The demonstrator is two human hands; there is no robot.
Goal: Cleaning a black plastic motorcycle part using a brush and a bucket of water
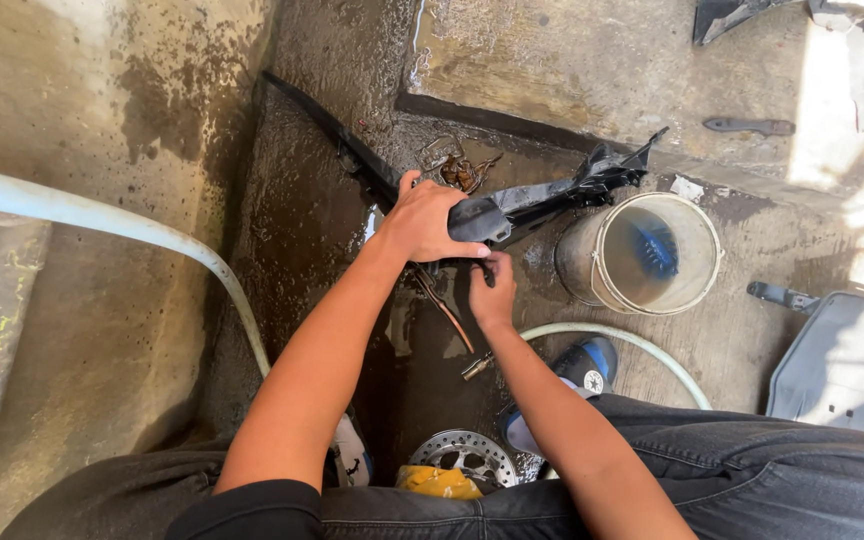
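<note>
Left hand (427, 222) gripped the black plastic panel (542, 200) over the wet floor (322, 200); right hand (492, 290) pinched its underside; washing appeared unfinished.

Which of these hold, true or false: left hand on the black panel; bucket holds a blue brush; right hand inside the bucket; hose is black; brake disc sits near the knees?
1. The left hand rests on the black plastic panel. True.
2. The bucket holds a blue brush. True.
3. The right hand is inside the bucket. False: it is at the panel's underside, left of the bucket.
4. The hose is black. False: it is pale.
5. A brake disc lies near the knees. True.
</note>
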